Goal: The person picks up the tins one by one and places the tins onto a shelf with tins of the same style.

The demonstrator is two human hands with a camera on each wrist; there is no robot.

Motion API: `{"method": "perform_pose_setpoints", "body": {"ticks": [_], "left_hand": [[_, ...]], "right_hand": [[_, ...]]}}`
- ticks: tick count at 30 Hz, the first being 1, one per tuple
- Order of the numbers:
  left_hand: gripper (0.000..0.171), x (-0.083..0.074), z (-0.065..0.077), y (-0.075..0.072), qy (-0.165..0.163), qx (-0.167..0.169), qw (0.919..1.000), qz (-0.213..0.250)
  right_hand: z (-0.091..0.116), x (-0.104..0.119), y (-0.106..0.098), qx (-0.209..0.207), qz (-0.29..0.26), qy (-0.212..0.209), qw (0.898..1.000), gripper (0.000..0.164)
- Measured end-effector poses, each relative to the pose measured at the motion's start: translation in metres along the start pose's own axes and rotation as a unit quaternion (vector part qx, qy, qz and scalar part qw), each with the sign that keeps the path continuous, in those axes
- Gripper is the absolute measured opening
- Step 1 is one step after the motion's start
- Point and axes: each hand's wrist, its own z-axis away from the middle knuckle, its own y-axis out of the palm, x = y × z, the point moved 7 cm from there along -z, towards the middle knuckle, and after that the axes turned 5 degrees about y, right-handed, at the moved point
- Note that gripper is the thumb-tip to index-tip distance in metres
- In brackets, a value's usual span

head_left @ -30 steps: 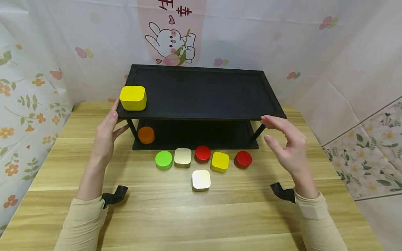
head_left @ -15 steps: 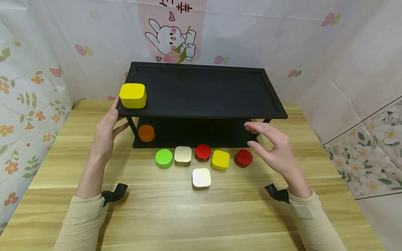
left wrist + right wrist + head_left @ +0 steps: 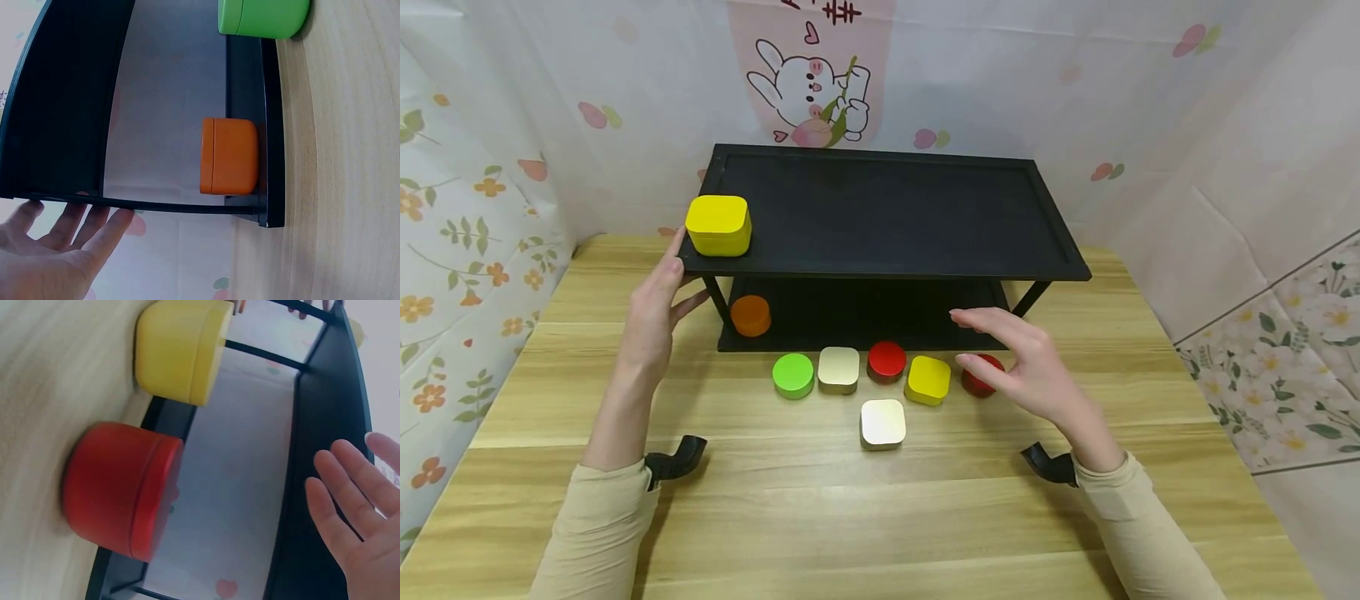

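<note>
My left hand (image 3: pixel 651 321) rests its fingers against the left end of a black two-tier shelf (image 3: pixel 887 217). In the left wrist view its fingertips (image 3: pixel 122 219) meet the shelf's side rail. A yellow lidded box (image 3: pixel 718 218) sits on the top tier's left corner, beside that hand. On the lower tier stands an orange round box (image 3: pixel 234 156). My right hand (image 3: pixel 1018 358) hovers with thumb and fingers apart and nothing between them. It is over the right-hand red round box (image 3: pixel 115 487), partly covering it in the head view. A yellow square box (image 3: pixel 928 380) stands just left of that.
Along the shelf's front, on the wooden table (image 3: pixel 820 525), also stand a green round box (image 3: pixel 793 375), a cream square box (image 3: pixel 838 369) and another red round box (image 3: pixel 887 362). A second cream box (image 3: pixel 883 423) stands nearer. Patterned cloth (image 3: pixel 985 75) hangs behind.
My right hand has moved left and nearer, from the shelf's right front corner to above the right-hand red box. My left hand keeps its place on the shelf's end. The boxes stay put.
</note>
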Motion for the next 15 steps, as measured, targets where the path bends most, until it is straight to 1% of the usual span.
{"method": "perform_pose_setpoints", "body": {"ticks": [4,8,11,15], "left_hand": [[0.051,0.000,0.000,0.000,0.005,0.003,1.0000,0.000],[0.051,0.000,0.000,0.000,0.004,0.002,1.0000,-0.001],[0.050,0.000,0.000,-0.001,0.001,-0.001,1.0000,-0.006],[0.050,0.000,-0.001,-0.001,-0.002,-0.003,1.0000,-0.007]], "right_hand": [[0.001,-0.002,0.010,0.033,0.037,0.016,0.999,0.061],[0.002,-0.006,0.018,0.061,0.073,0.030,0.995,0.059],[0.002,-0.009,0.023,0.080,0.088,0.041,0.992,0.058],[0.003,-0.013,0.029,0.104,0.093,0.057,0.989,0.058]]}}
